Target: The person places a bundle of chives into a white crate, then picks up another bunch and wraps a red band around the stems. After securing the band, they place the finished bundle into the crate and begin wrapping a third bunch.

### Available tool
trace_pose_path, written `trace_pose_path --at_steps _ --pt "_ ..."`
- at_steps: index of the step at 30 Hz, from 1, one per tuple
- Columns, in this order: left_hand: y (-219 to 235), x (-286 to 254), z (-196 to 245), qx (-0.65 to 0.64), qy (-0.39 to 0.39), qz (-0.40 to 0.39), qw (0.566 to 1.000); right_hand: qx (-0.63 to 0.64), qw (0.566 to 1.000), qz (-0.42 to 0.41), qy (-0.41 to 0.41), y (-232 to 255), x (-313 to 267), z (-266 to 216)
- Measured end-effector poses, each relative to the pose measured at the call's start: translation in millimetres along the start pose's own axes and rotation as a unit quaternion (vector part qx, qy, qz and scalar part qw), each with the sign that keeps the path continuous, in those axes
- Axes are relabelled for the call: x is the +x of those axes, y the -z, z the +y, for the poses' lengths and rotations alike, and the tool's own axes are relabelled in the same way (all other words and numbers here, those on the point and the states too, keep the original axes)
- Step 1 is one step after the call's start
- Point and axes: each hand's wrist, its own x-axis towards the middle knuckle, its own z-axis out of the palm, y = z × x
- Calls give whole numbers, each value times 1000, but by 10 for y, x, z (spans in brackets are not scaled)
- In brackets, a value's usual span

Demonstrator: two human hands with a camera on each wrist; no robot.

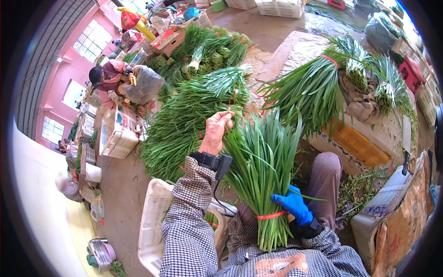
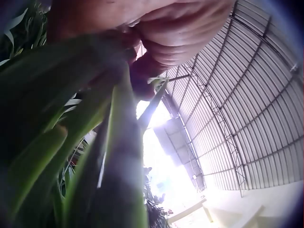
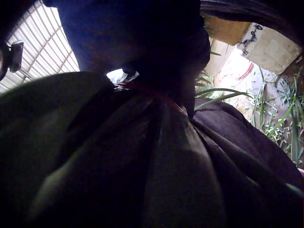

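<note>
Fingers of both hands are on one bundle of chives (image 1: 260,171) that stands upright in the person's lap: the right hand (image 1: 293,205), in a blue glove, curls round the stalks just above a red band (image 1: 271,215), and the bare left hand (image 1: 215,133) reaches up to the leaf tips, pinching or combing a few blades between thumb and fingers. The left wrist view shows those bare fingers (image 2: 180,28) closed against green blades from below; the right wrist view is too dark to add more than a hint of the red band.

Largest around it is the heap of tied chives (image 1: 189,115) lying on the concrete floor ahead, with more bunches spread over a cloth-covered stack (image 1: 350,92) to the right. A white crate (image 1: 154,221) sits by the left elbow, and a second person (image 1: 110,76) crouches among bags and boxes at the far left.

The step in hand looks like tidying a bunch that is already tied — picking out stray or poor blades at the top. The next move would call for the gloved hand to keep the stalks steady while the left pulls cleanly, so the band does not slip.
</note>
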Motion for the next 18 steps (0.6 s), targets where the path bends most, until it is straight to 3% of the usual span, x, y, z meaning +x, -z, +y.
trace_pose_path --at_steps 4,7,10,12,14,18 --pt "-10 13 38 11 -4 -2 1000 -12 1000 5 -17 13 13 47" --pt "31 7 107 114 -1 24 993 -27 1000 7 0 6 -15 -61" --pt "358 -40 93 249 -57 85 963 -45 999 6 -12 14 -13 -85" --pt "811 -6 -135 309 -201 95 925 -44 999 19 8 11 -6 -42" --pt "878 -311 26 279 -146 104 944 -41 998 32 27 6 -9 -21" --pt "1160 -666 -186 330 -102 94 934 -41 998 27 34 -7 -14 -64"
